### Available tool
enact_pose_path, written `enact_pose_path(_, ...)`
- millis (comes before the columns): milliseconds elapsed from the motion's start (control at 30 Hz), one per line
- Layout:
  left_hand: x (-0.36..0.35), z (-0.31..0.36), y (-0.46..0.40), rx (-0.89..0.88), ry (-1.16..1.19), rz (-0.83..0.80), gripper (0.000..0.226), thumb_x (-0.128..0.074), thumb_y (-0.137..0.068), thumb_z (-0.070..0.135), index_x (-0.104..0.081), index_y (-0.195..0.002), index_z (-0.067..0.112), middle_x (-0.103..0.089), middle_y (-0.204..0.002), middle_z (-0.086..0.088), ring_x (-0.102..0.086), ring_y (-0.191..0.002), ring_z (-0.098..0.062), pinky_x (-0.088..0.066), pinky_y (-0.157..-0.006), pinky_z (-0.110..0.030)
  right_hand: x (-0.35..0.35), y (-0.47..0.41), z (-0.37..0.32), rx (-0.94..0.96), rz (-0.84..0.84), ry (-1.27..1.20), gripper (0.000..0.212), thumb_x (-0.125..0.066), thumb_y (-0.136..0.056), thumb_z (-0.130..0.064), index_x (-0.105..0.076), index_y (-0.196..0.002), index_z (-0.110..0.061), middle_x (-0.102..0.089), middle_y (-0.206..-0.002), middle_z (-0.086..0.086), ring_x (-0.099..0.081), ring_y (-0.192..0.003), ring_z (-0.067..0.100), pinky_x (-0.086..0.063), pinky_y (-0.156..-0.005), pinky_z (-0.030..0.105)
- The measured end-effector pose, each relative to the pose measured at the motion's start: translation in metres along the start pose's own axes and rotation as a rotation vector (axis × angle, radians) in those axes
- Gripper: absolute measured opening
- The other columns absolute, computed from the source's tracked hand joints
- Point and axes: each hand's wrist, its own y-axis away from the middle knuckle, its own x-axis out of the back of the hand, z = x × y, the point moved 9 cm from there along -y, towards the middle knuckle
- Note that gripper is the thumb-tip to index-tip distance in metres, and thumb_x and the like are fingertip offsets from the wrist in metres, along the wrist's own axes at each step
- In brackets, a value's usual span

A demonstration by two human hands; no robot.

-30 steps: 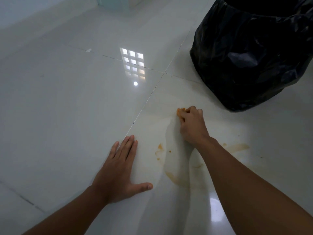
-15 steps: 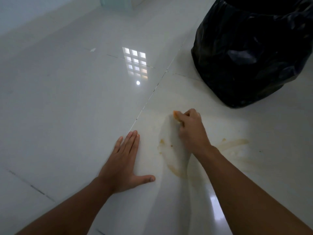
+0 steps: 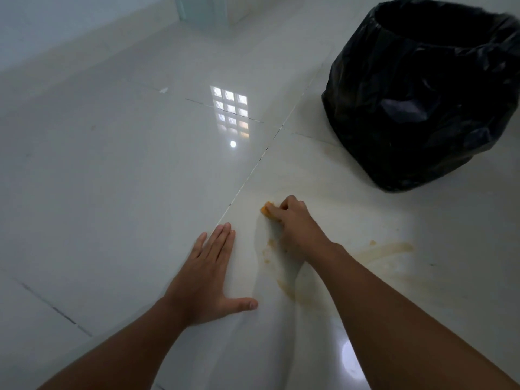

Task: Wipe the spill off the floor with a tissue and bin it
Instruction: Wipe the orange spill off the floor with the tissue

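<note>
Two bare hands on glossy white tiled floor (image 3: 112,178). Right hand (image 3: 295,225) curled round wadded orange-stained tissue (image 3: 266,211), pressing it to tile at far edge of smeared orange-brown spill (image 3: 284,285). Streaks of same spill trail right of forearm. Left hand (image 3: 209,280) flat, fingers straight and together, thumb splayed, palm down just left of spill, holding nothing. Round bin lined with crinkled black plastic bag (image 3: 416,108) stands beyond right hand, mouth open, well apart from tissue.
</note>
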Motion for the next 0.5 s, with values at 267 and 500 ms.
enact_pose_path(267,-0.001,0.001,-0.001,-0.01,-0.006,-0.009,0.133,-0.037,-0.07,0.099,-0.007,-0.158,0.004,0.0,-0.168,-0.009,0.006,-0.155,-0.019,-0.005,-0.123,-0.047,-0.028,0.038,-0.027,0.237,-0.085,0.029,0.028,-0.052,-0.093,-0.027,-0.061,-0.119,-0.035,-0.045,-0.101,-0.002,-0.043,-0.091,0.019,-0.036,-0.071,0.032)
enact_pose_path(500,-0.001,0.001,-0.001,-0.002,-0.013,-0.025,0.135,-0.033,-0.069,0.1,-0.004,-0.158,0.004,0.006,-0.167,-0.007,0.011,-0.154,-0.017,-0.002,-0.124,-0.047,0.01,0.046,0.019,0.086,0.206,-0.012,0.041,-0.049,-0.091,-0.018,-0.053,-0.13,-0.031,-0.039,-0.105,-0.004,-0.035,-0.093,0.01,-0.036,-0.075,0.023)
